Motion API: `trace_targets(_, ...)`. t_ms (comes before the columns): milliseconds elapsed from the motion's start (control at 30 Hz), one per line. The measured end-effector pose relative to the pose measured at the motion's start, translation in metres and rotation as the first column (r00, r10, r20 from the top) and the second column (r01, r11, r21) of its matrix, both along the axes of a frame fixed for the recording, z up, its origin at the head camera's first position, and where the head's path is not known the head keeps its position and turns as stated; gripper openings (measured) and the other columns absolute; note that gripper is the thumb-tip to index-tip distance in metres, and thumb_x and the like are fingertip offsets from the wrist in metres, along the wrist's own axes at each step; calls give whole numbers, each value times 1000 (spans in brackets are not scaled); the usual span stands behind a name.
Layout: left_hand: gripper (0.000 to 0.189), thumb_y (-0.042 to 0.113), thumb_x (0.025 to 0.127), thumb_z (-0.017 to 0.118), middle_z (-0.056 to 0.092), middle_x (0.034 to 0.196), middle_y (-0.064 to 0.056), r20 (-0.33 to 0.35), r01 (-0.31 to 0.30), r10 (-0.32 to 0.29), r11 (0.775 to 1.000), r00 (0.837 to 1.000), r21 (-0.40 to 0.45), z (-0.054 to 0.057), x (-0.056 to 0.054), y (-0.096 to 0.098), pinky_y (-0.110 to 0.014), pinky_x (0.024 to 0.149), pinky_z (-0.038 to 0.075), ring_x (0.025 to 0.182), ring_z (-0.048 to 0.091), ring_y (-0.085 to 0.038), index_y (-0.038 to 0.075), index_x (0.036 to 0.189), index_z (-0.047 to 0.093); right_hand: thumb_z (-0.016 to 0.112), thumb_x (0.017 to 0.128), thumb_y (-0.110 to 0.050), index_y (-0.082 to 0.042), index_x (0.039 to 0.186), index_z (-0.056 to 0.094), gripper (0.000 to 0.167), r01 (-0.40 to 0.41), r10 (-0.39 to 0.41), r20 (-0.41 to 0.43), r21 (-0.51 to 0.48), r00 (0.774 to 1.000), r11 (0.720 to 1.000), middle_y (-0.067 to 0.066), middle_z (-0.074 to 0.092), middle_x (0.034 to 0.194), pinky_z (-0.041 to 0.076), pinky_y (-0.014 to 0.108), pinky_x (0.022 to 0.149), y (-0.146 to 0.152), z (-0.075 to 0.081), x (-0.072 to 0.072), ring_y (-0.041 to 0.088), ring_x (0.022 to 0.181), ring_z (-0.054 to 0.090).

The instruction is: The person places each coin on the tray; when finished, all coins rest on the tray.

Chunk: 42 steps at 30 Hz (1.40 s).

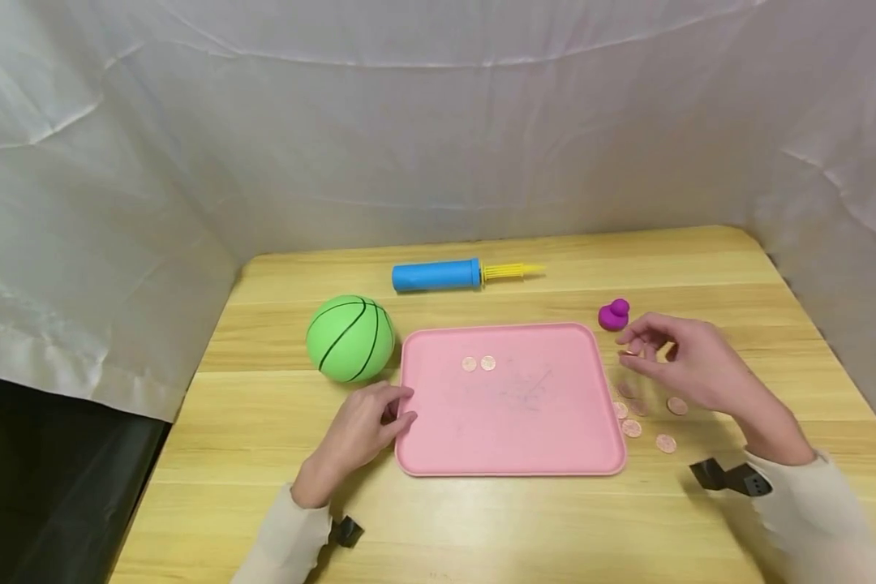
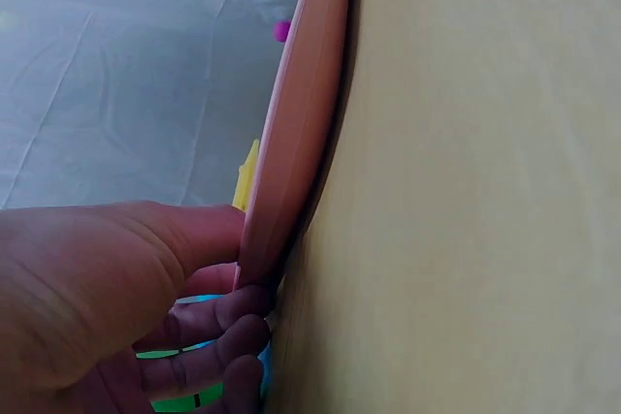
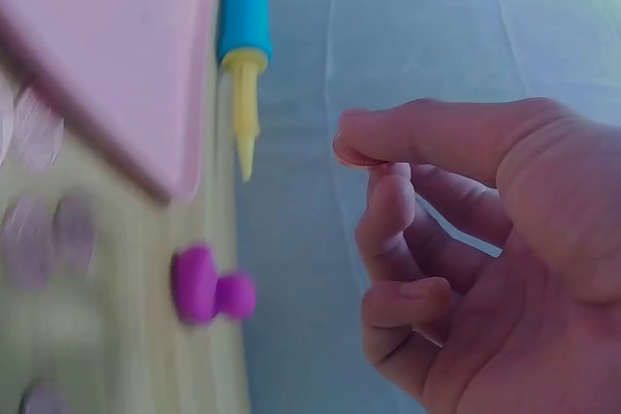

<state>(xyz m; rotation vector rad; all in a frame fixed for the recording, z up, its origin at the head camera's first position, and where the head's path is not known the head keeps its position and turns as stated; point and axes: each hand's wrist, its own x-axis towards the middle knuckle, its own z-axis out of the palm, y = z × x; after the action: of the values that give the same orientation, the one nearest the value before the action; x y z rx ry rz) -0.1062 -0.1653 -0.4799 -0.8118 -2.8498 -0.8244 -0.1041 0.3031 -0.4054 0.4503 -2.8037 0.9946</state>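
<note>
My right hand [image 1: 689,365] is raised above the table to the right of the pink tray [image 1: 511,466]. Between its thumb and fingertips it pinches a copper-coloured coin [image 3: 357,154], which shows edge-on in the right wrist view. At the tray's left side, my left hand [image 1: 361,426] grips the rim, the thumb over the top and fingers against the outer wall. Two coins [image 1: 478,363] lie side by side in the tray, towards its far side. Several more coins [image 1: 667,443] are scattered on the table just right of the tray, below my right hand.
A green ball [image 1: 350,339] with black lines stands at the tray's far left corner. Behind the tray lies a blue pump [image 1: 438,275] with a yellow nozzle. A small purple knobbed object [image 1: 613,315] stands near my right fingertips. Grey cloth [image 1: 467,146] hangs behind the table.
</note>
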Motion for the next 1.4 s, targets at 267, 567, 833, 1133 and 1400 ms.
trace_targets(267,29,13,93,87,64,86,1,24,-4,4,1000,1000,-16,1,1,0,-23,70,49,78,55,-11,1,117,79,89,91,-10,-14,105,77,19,-99,105,43,-117,994,988,-3,73,89,50,21,67,-30,2,-18,4,78,64)
trace_targets(567,30,13,93,87,65,88,0,21,3,-3,1000,1000,-10,3,0,-1,-23,70,50,78,56,-11,1,118,79,87,94,-16,-8,111,77,21,-126,171,200,-218,965,968,5,77,97,55,23,74,-56,-14,-45,11,86,69)
trace_targets(833,30,13,93,87,64,87,-1,0,19,-19,1000,1000,-17,2,0,-2,-24,69,49,78,55,-12,0,119,78,89,93,-21,-8,114,77,28,-135,216,321,-256,922,957,8,78,101,57,24,81,-79,-38,-72,18,92,71)
trace_targets(1133,30,12,92,87,64,87,-1,9,16,-16,1000,1000,-15,1,0,-1,-23,70,50,78,55,-11,0,119,79,91,91,-23,-10,112,80,27,-193,263,338,-229,904,954,2,82,101,60,31,94,-105,-54,-87,18,97,75)
trace_targets(1400,30,11,92,87,64,87,-1,-6,11,-11,1000,1000,-19,1,0,-2,-25,70,49,78,55,-11,0,119,78,84,95,-11,-6,111,79,17,-247,309,339,-213,889,945,8,82,103,61,26,90,-114,-60,-92,17,95,75)
